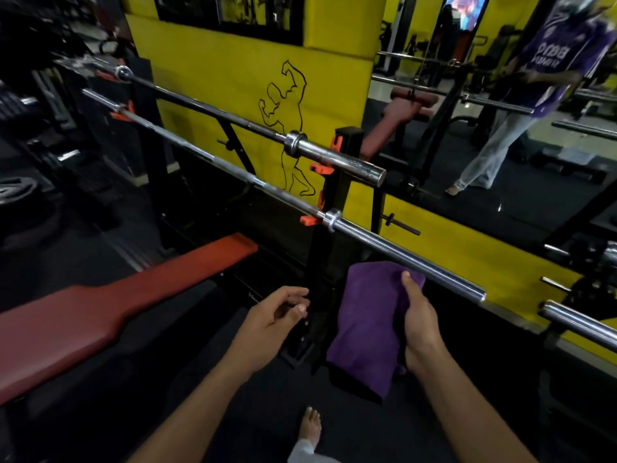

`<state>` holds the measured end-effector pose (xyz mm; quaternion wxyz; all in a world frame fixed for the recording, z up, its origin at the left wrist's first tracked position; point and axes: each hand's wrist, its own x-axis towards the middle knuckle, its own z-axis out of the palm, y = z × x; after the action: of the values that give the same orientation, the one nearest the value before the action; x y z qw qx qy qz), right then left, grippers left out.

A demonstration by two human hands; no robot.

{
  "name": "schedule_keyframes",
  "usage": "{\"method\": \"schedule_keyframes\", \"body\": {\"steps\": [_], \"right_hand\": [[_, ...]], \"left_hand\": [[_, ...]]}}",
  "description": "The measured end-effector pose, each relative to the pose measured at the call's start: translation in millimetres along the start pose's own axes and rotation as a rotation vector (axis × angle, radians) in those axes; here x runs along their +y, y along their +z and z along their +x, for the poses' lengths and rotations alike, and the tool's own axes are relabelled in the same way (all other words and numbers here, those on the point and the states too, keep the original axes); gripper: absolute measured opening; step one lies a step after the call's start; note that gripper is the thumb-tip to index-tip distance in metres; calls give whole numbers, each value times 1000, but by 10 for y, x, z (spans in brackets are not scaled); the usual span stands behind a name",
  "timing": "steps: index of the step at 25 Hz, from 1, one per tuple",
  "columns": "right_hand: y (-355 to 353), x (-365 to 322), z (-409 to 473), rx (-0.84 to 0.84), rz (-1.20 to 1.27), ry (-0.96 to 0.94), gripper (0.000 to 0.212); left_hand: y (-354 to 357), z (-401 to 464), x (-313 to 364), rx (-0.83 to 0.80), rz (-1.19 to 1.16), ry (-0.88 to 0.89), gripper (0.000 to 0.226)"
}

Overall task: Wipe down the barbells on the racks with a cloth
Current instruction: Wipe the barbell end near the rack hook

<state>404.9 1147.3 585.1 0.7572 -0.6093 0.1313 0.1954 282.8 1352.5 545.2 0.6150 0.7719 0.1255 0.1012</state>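
Right hand [421,324] grips soft purple cloth [365,329] — beside smooth chrome barbell [400,253].

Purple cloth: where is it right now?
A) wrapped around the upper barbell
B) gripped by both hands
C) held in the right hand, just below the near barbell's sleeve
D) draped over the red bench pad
C. The right hand grips the purple cloth, which hangs just below the near barbell; the left hand is off the cloth and holds nothing.
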Motion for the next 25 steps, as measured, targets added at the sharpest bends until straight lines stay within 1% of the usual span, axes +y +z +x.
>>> {"method": "schedule_keyframes", "body": {"steps": [4, 9, 12, 16, 19, 21, 23, 25], "right_hand": [[406, -156, 509, 22, 174, 40, 56], [864, -420, 1048, 43, 320, 27, 47], [1036, -586, 1279, 55, 372, -27, 40], [1146, -712, 1514, 112, 390, -130, 38], [1215, -722, 1595, 225, 404, -215, 45], [1281, -691, 1599, 344, 463, -296, 44], [1363, -671, 1572, 470, 501, -378, 43], [1469, -674, 1560, 550, 520, -456, 40]], "left_hand": [[-370, 456, -93, -59, 188, -4, 25], [-802, 1458, -20, -75, 357, 69, 26], [-813, 2003, 43, -84, 395, 133, 28], [-771, 2511, 43, -118, 357, 184, 30], [-829, 2854, 22, -157, 348, 255, 34], [-945, 3099, 4, -136, 383, 355, 38], [-1111, 3344, 26, -103, 483, 472, 52], [-1314, 3619, 88, -94, 586, 534, 69]]}}
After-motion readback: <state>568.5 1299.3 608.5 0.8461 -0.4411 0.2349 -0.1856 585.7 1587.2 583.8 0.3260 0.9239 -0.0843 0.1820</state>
